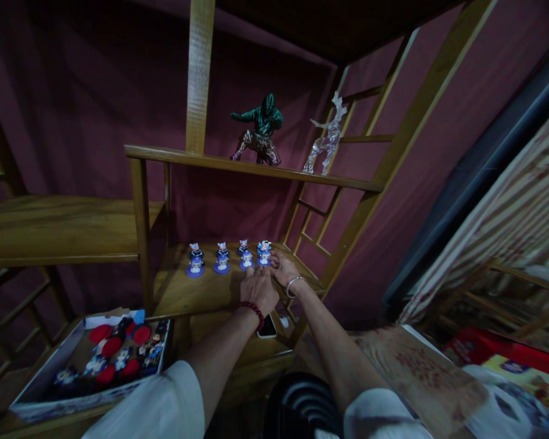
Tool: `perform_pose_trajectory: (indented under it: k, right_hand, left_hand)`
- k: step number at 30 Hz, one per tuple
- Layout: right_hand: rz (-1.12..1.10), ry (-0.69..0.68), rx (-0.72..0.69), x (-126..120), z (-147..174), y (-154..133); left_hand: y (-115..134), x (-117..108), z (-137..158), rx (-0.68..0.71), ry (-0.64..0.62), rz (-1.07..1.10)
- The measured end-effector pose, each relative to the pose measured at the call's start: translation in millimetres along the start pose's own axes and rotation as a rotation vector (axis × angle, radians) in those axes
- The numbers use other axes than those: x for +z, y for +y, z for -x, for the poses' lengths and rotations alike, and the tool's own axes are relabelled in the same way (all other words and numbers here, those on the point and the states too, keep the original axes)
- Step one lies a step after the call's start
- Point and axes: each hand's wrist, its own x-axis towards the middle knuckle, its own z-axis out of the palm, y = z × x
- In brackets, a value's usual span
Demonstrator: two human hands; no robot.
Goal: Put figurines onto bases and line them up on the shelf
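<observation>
Positioning seems the step in hand: the right-end front figurine (pixel 264 258) stands on the shelf (pixel 201 295), by the left hand (pixel 260 291) and right hand (pixel 284 270) — both half-curled; whether either grips, I can't tell. Next probably calls for gentle release.

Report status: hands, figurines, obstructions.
Left hand and right hand at the front row's right end, grip unclear. Front figurines: four, upright. Possible obstruction: back figurines, close behind.
</observation>
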Motion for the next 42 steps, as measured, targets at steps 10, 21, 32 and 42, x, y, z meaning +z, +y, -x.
perform_pose_trajectory:
  k: [10,21,32,42]
  right_hand:
    - [0.013,-0.039,-0.019,0.6,-2.7,2.4]
    - [0.098,-0.023,-0.042,-0.6,-1.3,3.7]
    - [0.150,-0.015,-0.038,-2.1,3.1,-4.8]
    - [0.192,-0.004,-0.026,-2.0,3.7,-3.7]
  left_hand:
    - [-2.9,7.0,-0.5,0.007,0.008,0.003]
    - [0.1,-0.3,1.6,-0.026,-0.038,-0.003]
    - [0.3,-1.0,3.0,-0.035,-0.040,0.007]
    - [-1.4,0.7,3.7,-0.006,-0.023,0.004]
